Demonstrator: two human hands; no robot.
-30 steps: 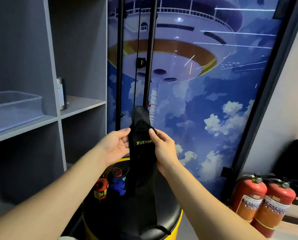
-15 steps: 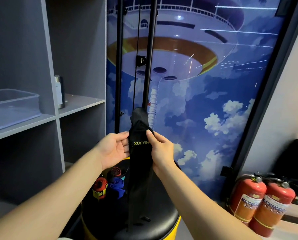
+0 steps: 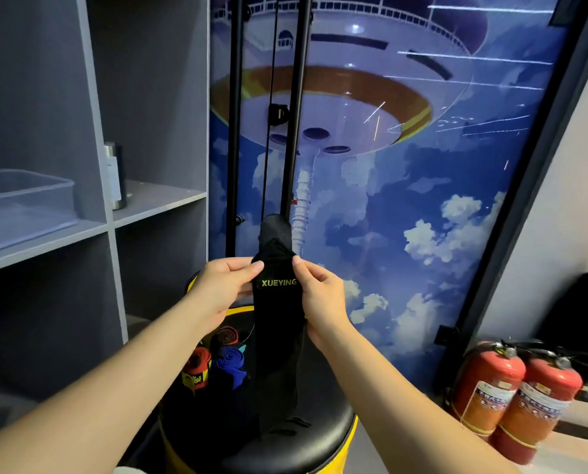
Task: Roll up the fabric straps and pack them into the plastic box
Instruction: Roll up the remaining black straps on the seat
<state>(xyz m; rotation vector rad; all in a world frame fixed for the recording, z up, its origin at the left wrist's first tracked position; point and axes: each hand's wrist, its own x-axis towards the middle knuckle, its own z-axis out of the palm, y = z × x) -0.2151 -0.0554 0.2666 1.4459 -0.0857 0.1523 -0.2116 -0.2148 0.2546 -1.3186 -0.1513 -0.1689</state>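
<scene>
black strap [image 3: 276, 323] hanging vertically, pinched by left hand [image 3: 222, 290], right hand [image 3: 321, 299]

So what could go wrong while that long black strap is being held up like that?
The long black fabric strap is only pinched near its top by the left hand and right hand; its tail hangs to the black padded stool, so rolling may come out loose or crooked. The tail could also nudge the red rolled strap and blue rolled strap.

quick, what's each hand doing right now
Left hand: closed, fingers pinching the left edge of the black strap.
Right hand: closed, fingers pinching the same strap's right edge.
</scene>
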